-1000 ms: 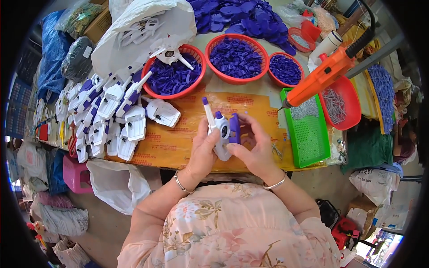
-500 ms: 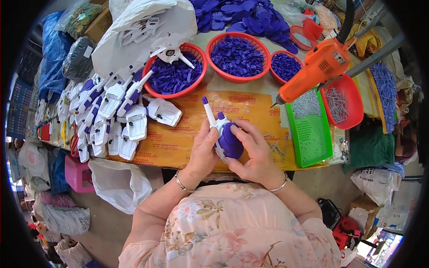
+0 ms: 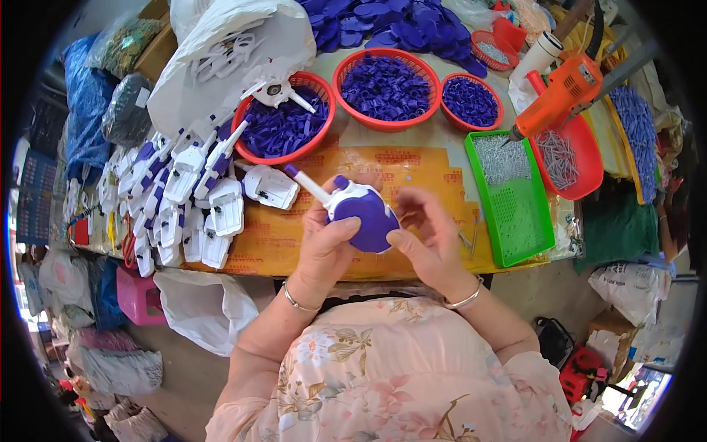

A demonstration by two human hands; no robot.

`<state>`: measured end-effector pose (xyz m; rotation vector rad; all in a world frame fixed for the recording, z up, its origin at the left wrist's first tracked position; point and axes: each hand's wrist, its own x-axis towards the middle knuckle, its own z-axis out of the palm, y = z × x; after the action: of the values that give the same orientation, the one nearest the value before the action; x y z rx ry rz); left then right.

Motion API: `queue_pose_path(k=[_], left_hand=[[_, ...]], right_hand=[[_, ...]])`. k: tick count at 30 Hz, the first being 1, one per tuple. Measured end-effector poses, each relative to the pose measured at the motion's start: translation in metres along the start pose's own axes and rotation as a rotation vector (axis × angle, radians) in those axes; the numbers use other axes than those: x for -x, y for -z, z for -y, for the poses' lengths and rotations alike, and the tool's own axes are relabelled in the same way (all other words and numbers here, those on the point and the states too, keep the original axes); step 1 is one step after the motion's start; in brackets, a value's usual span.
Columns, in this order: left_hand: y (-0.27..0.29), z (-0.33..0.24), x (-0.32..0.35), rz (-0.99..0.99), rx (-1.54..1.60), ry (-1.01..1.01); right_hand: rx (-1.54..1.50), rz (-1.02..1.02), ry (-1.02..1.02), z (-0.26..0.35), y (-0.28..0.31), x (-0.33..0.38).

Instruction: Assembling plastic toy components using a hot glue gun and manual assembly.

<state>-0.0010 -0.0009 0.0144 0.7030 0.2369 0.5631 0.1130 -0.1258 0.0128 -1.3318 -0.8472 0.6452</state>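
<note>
Left hand (image 3: 324, 243): clasped around a rounded white-and-purple plastic assembly (image 3: 372, 222), thumb laid on its purple face.
Assembly: held above the yellow-orange printed table covering (image 3: 269, 239).
Right hand (image 3: 436, 249): thumb rested at the assembly's right edge, fingers spread loose.

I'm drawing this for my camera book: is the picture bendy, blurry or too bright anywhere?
Head view: the orange-covered table has a bowed front edge; head view: the right hand has slightly smeared fingers, while the purple-and-white piece looks clearer; head view, lower right: a bright patch is washed out.
</note>
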Motion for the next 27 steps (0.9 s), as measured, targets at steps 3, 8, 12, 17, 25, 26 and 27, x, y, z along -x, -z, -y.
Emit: queue_pose_path(k=[3, 8, 12, 17, 25, 26, 27], left_hand=[[0.010, -0.001, -0.004, 0.098, 0.005, 0.006], [0.022, 0.002, 0.008, 0.030, -0.222, 0.018], [0.016, -0.006, 0.013, 0.079, -0.200, 0.016], [0.013, -0.007, 0.009, 0.104, -0.113, -0.004], [0.019, -0.009, 0.011, 0.142, -0.308, 0.014], [0.012, -0.011, 0.012, 0.073, -0.359, 0.032], [0.003, -0.016, 0.012, 0.003, -0.410, 0.048]], right_hand=[[-0.195, 0.118, -0.110, 0.001, -0.005, 0.001], [0.305, 0.053, 0.283, 0.006, 0.002, 0.005], [0.321, 0.033, 0.332, 0.011, 0.000, 0.009], [0.359, 0.122, 0.450, 0.008, 0.008, -0.002], [0.426, 0.138, 0.445, 0.028, 0.005, -0.008], [0.479, 0.178, 0.376, 0.028, 0.005, -0.007], [0.448, 0.153, 0.380, 0.025, 0.006, -0.010]])
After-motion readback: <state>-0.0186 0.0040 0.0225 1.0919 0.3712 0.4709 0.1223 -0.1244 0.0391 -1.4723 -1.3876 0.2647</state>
